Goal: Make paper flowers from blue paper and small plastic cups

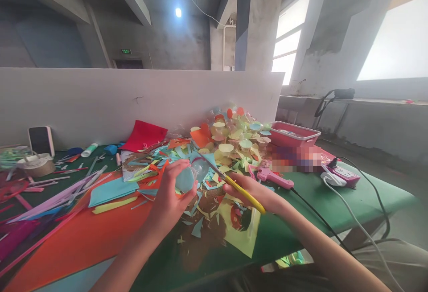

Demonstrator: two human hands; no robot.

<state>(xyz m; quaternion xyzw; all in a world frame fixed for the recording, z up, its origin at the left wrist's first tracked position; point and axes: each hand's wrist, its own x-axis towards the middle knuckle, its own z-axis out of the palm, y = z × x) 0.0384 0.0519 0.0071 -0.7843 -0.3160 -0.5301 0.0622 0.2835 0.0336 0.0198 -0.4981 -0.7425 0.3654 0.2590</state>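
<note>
My left hand (172, 189) is closed around a light blue paper disc (185, 180) that sits against a clear, rounded plastic piece (199, 168). In my right hand (250, 190) is a pair of scissors (241, 190) with yellow handles, seen nearly edge-on. Its blades point up and left, close beside the plastic piece; whether they touch it I cannot tell. Blue, yellow and orange paper scraps (197, 227) lie beneath both hands. A yellow sheet (249, 240) with a round hole cut from it is below my right hand.
Clear plastic pieces topped with paper discs (226, 148) pile up behind my hands. A pink glue gun (276, 178), a red basket (296, 136) and a power strip (347, 176) with cables stand rightward. Orange sheets (87, 225), folded blue paper (113, 191) and a phone (41, 141) lie leftward.
</note>
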